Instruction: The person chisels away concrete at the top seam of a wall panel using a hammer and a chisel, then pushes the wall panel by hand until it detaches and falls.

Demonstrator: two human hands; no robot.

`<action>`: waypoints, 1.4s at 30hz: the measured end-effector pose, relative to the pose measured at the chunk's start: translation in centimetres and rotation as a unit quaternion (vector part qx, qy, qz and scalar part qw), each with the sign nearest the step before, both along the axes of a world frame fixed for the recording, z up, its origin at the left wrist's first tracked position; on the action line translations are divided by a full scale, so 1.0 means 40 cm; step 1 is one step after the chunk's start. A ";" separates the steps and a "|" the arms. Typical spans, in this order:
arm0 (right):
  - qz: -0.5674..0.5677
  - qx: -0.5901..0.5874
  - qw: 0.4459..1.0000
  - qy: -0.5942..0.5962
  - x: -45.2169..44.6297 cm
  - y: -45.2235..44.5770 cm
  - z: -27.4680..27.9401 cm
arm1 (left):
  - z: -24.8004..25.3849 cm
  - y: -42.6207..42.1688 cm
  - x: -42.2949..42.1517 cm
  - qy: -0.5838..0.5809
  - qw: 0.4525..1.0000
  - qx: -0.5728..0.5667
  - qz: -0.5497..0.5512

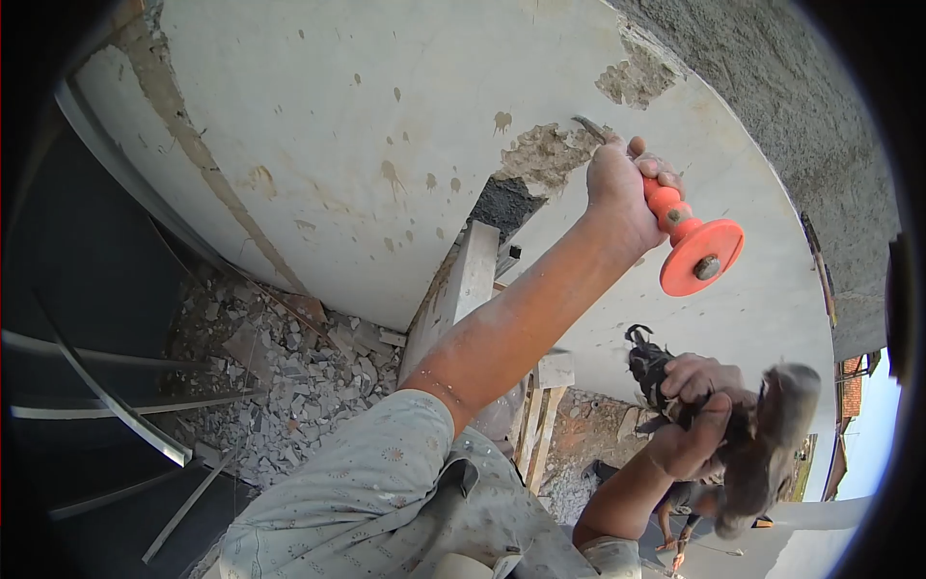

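My left hand (625, 189) is wrapped round a chisel with an orange grip and a round orange hand guard (702, 257). The metal end of the chisel's shank shows in the middle of the guard. Its dark tip (587, 126) points at the wall, at the edge of a chipped patch (548, 154) of bare plaster. Lower right, my right hand (696, 405) grips a hammer by its dark, ragged-wrapped handle. The hammer's head (776, 449) is smeared by motion and stands apart from the chisel.
The white wall (318, 125) carries stains, a second chipped patch (639, 77) and a dark hole (504, 205). Below lie broken rubble (299, 396) and metal strips (116, 400). A wooden support (540, 425) stands beside my arm. Another person's hands (675, 540) show at lower right.
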State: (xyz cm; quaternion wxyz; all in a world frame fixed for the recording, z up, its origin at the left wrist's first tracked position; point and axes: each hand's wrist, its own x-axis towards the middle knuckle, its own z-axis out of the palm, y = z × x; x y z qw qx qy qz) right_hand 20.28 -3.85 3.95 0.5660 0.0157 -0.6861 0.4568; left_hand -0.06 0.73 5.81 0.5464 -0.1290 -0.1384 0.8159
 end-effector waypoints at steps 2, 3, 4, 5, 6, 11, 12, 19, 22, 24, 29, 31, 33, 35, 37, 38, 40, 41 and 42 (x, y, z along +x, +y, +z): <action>-0.103 -0.184 0.948 -0.237 0.029 0.012 0.028 | 0.013 0.008 -0.001 0.005 1.000 0.000 0.000; -0.161 -0.149 0.947 -0.234 0.028 0.017 0.038 | 0.036 0.006 -0.003 -0.016 1.000 -0.024 0.006; -0.170 -0.122 0.959 -0.193 0.019 -0.003 0.070 | 0.048 0.003 -0.004 -0.015 0.999 -0.031 0.009; -0.156 -0.085 0.978 -0.106 0.033 0.012 0.080 | 0.052 0.003 0.004 -0.018 0.999 -0.043 0.009; -0.096 -0.038 0.988 -0.118 0.081 0.030 0.112 | 0.058 0.006 0.004 -0.020 0.998 -0.054 0.011; -0.038 0.073 0.985 0.153 0.168 0.046 0.258 | 0.068 -0.010 0.023 -0.010 0.998 -0.061 0.026; -0.054 0.075 0.988 0.124 0.093 0.052 0.206 | 0.062 -0.004 0.023 -0.020 0.998 -0.056 0.020; -0.148 -0.045 0.980 -0.124 0.055 0.026 0.163 | 0.056 0.011 0.018 -0.002 0.997 -0.072 0.024; -0.028 0.060 0.998 -0.020 0.153 0.027 0.264 | 0.066 0.018 0.017 -0.028 0.997 -0.067 0.033; -0.055 0.147 0.982 0.110 0.168 0.052 0.307 | 0.058 0.026 0.014 -0.035 0.997 -0.055 0.034; -0.134 -0.121 0.956 -0.231 0.004 0.035 0.153 | 0.055 0.048 0.002 -0.039 0.998 -0.040 0.041; -0.150 -0.112 0.950 -0.249 0.018 0.049 0.166 | 0.084 0.041 -0.004 -0.031 0.997 -0.043 0.048; -0.164 -0.077 0.968 -0.173 0.072 0.042 0.182 | 0.070 0.044 0.004 -0.045 0.996 -0.058 0.047; -0.021 -0.017 0.995 -0.098 0.142 0.059 0.252 | 0.075 0.044 0.006 -0.044 0.996 -0.064 0.047; -0.021 0.063 0.997 0.033 0.190 0.067 0.326 | 0.084 0.044 0.006 -0.048 0.995 -0.070 0.045; -0.055 0.090 0.988 0.109 0.193 0.083 0.348 | 0.084 0.042 0.007 -0.056 0.995 -0.074 0.045; -0.096 0.115 0.965 0.214 0.061 0.057 0.287 | 0.092 0.037 0.011 -0.064 0.994 -0.077 0.043; -0.095 0.033 0.993 0.069 0.007 0.058 0.221 | 0.089 0.041 0.007 -0.055 0.994 -0.079 0.044; -0.091 -0.049 0.992 -0.078 -0.016 0.064 0.172 | 0.075 0.053 0.001 -0.047 0.995 -0.081 0.045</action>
